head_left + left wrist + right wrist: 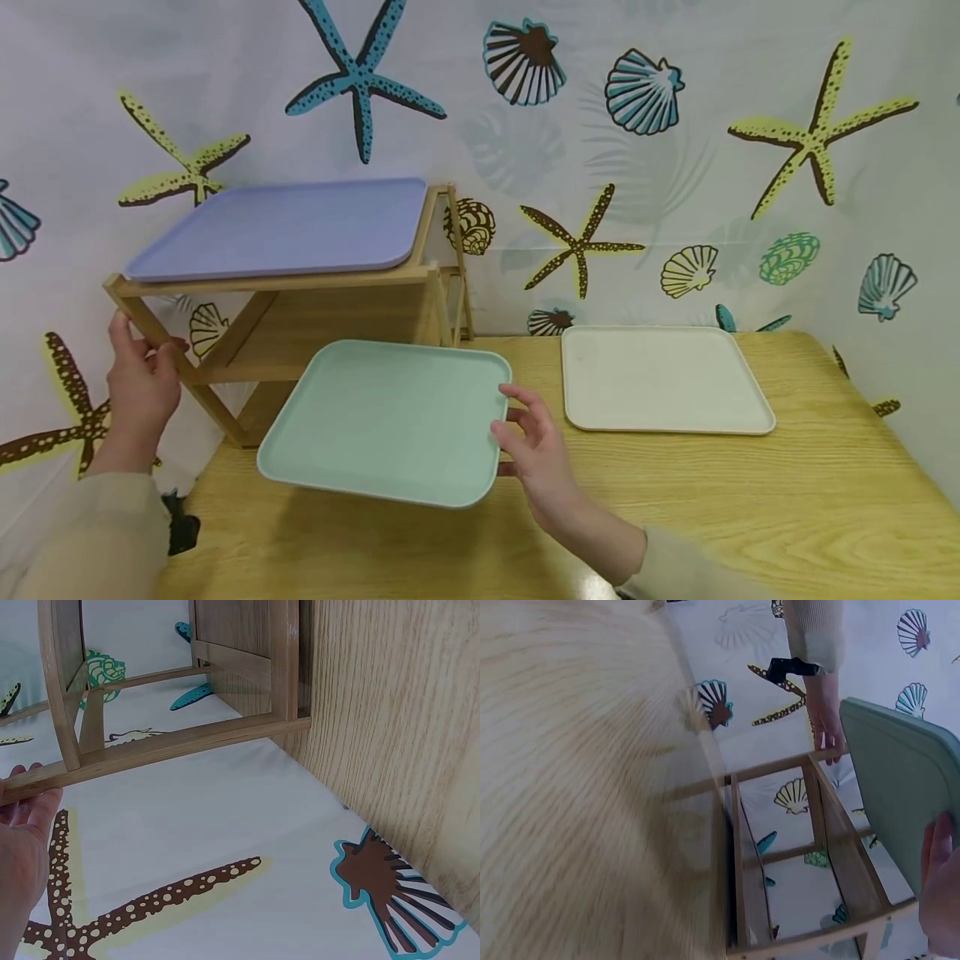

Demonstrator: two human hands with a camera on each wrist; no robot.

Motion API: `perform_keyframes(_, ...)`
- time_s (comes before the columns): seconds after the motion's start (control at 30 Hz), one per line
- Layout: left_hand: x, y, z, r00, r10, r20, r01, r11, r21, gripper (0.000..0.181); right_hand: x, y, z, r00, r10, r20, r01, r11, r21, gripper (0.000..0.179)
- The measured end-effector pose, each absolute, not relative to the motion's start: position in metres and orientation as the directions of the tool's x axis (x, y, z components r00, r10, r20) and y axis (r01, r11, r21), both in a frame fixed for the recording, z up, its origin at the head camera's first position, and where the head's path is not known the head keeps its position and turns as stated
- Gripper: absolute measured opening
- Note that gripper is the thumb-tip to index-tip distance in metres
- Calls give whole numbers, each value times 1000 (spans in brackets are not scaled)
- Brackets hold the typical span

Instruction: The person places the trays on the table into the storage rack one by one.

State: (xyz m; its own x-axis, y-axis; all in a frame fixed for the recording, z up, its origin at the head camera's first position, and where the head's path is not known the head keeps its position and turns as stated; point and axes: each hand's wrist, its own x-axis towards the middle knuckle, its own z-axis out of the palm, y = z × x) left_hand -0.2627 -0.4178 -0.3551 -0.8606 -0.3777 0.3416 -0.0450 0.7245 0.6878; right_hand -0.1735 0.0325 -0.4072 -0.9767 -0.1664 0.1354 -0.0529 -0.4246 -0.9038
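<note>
A mint green tray (pixel 390 421) hangs above the table, slightly tilted, in front of a wooden shelf rack (pixel 330 321). At its right edge my right hand (pixel 536 467) grips it, thumb on top and fingers underneath. In the right wrist view the underside of the green tray (pixel 892 780) faces the camera, with the right hand (pixel 941 892) at its edge. My left hand (pixel 142 379) holds the rack's front left post. The left wrist view shows that hand (pixel 22 847) with its fingers curled round the wooden post (pixel 112 769). Across the rack's top lies a lavender tray (pixel 292 225).
A cream tray (pixel 663 379) lies flat on the wooden table (pixel 750 508), right of the rack. Patterned cloth (pixel 480 158) with starfish and shells hangs behind and at both sides. The rack's middle and lower shelves sit behind the green tray.
</note>
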Motion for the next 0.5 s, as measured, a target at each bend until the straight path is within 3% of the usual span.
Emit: perform_keyframes(0.5,-262,-416,-355,-853,-382,355,-55,743,668,57,-183,-33,-406,-976,-169,136,-41,-468,-883,43)
